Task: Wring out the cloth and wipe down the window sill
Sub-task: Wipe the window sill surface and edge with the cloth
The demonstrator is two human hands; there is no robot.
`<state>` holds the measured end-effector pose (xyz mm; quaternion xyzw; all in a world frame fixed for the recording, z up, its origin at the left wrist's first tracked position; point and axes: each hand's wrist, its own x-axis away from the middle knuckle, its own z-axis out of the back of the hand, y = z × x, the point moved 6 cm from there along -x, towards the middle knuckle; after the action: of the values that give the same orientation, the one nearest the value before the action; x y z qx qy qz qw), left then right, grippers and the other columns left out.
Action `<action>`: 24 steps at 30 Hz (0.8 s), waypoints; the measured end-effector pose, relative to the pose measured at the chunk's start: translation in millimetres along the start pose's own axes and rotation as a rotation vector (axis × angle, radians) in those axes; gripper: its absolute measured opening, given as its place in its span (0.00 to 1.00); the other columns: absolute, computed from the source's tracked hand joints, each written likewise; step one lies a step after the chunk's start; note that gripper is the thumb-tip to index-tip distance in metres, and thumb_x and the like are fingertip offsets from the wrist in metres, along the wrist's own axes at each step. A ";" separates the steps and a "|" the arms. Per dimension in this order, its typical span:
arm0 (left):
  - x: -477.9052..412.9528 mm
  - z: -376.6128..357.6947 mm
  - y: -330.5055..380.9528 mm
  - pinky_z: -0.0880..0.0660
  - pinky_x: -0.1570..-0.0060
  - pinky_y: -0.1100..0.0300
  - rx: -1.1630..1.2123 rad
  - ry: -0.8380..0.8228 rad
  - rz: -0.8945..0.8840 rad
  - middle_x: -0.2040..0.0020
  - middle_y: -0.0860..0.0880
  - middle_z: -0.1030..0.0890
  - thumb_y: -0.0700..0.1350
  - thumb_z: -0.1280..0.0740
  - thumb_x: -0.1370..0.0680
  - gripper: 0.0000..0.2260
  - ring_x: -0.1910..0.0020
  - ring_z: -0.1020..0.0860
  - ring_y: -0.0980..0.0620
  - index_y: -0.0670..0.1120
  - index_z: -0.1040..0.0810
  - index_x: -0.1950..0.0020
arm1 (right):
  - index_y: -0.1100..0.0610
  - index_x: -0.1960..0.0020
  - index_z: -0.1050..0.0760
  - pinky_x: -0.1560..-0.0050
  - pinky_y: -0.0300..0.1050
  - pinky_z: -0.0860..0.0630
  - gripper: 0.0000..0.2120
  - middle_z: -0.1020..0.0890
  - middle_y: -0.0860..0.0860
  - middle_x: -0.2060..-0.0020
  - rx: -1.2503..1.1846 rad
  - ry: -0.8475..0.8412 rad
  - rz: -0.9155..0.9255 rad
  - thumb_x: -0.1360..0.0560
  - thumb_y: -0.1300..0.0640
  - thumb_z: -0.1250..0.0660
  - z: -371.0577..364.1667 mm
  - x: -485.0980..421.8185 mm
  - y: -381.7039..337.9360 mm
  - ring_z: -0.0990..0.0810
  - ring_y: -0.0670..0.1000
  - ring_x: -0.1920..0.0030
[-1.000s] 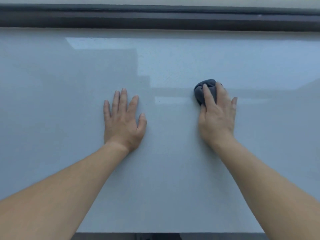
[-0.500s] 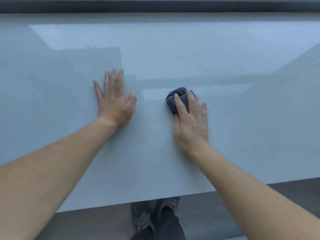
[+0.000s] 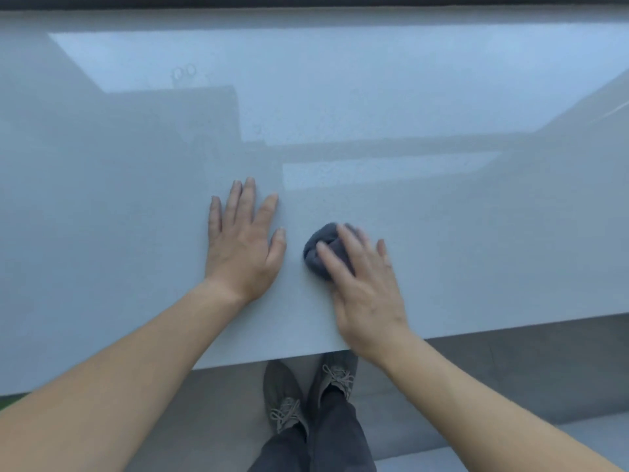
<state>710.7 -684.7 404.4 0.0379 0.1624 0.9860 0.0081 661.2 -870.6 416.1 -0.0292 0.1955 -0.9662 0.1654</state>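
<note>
A wide, glossy pale grey window sill [image 3: 442, 233] fills most of the view. A small bunched dark grey cloth [image 3: 318, 247] lies on it near the front edge. My right hand [image 3: 364, 287] presses down on the cloth, fingers over its right half, slightly blurred. My left hand [image 3: 243, 243] rests flat on the sill just left of the cloth, fingers spread, holding nothing. A narrow gap separates its thumb from the cloth.
The dark window frame [image 3: 306, 0] runs along the top edge. The sill's front edge crosses the lower part of the view, with grey floor [image 3: 510, 369] below it. My two shoes [image 3: 306, 390] and dark trouser legs stand under the edge.
My right hand has slid the cloth back toward the sill's front edge and closer to my left hand. The view has tilted down, showing more floor and my feet.
</note>
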 end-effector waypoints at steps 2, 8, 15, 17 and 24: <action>0.3 -1.1 0.7 0.60 0.23 0.43 -0.054 -0.010 -0.002 0.19 0.42 0.48 0.57 0.50 0.22 0.30 0.19 0.54 0.46 0.48 0.40 0.21 | 0.49 0.24 0.36 0.24 0.66 0.48 0.31 0.40 0.54 0.22 0.051 -0.102 0.190 0.27 0.59 0.41 -9.9 32.9 -17.6 0.44 0.62 0.21; 1.0 -2.4 6.1 0.66 0.24 0.44 -0.036 -0.020 0.021 0.19 0.42 0.50 0.56 0.51 0.22 0.30 0.20 0.56 0.46 0.47 0.42 0.21 | 0.50 0.24 0.35 0.23 0.66 0.51 0.30 0.40 0.54 0.22 0.024 0.024 -0.137 0.25 0.62 0.37 21.5 8.1 50.1 0.44 0.60 0.22; -4.3 -7.9 57.1 0.65 0.24 0.48 0.063 -0.014 -0.084 0.19 0.42 0.48 0.52 0.49 0.21 0.28 0.19 0.54 0.46 0.46 0.41 0.21 | 0.48 0.24 0.39 0.23 0.64 0.51 0.33 0.43 0.53 0.21 0.078 -0.131 0.138 0.28 0.59 0.42 0.0 63.3 9.2 0.47 0.60 0.21; -9.6 -9.8 65.2 0.66 0.24 0.49 0.068 -0.028 -0.091 0.18 0.43 0.50 0.52 0.50 0.21 0.28 0.19 0.56 0.46 0.47 0.43 0.20 | 0.48 0.24 0.37 0.23 0.64 0.51 0.31 0.41 0.53 0.21 0.097 -0.144 0.172 0.27 0.60 0.42 12.9 54.8 31.1 0.44 0.61 0.21; -24.3 -9.3 75.4 0.66 0.24 0.49 0.053 -0.037 -0.095 0.18 0.43 0.52 0.51 0.47 0.18 0.27 0.20 0.57 0.47 0.48 0.45 0.20 | 0.51 0.22 0.39 0.23 0.64 0.52 0.29 0.44 0.54 0.21 0.050 0.074 -0.302 0.22 0.61 0.39 42.5 31.4 97.8 0.48 0.59 0.21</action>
<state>733.9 -759.7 418.0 0.0483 0.1900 0.9789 0.0571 666.9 -981.5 417.3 -0.0186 0.1708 -0.9851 0.0117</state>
